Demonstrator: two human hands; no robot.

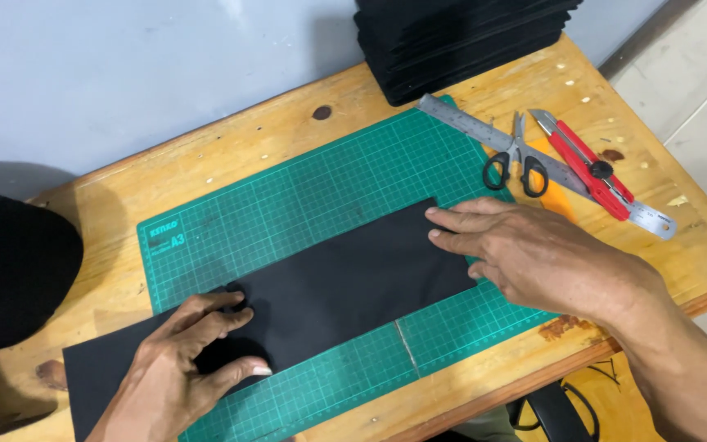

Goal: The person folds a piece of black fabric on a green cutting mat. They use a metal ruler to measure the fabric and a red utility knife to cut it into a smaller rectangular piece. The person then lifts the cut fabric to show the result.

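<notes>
Item: black sheet [345, 282], long strip, lying diagonally across green cutting mat [304, 196] on wooden surface [206, 155]; near end overhangs mat.
Left hand [182, 368]: fingers spread, flat on sheet's near end, pinning it.
Right hand [533, 254]: fingers extended, close together, pressing far edge.
Step, judged: positioning and flattening sheet; no tool in hand.
Next move calls for: squaring sheet to mat grid, then fetching steel ruler [533, 160] and red utility knife [587, 164], lying well apart beside scissors [517, 160].
Also: stack of black sheets [460, 41], far edge.

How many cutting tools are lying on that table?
2: small black-handled scissors lying across the steel ruler, and a red utility knife just right of them. More may lie outside the view.
</notes>
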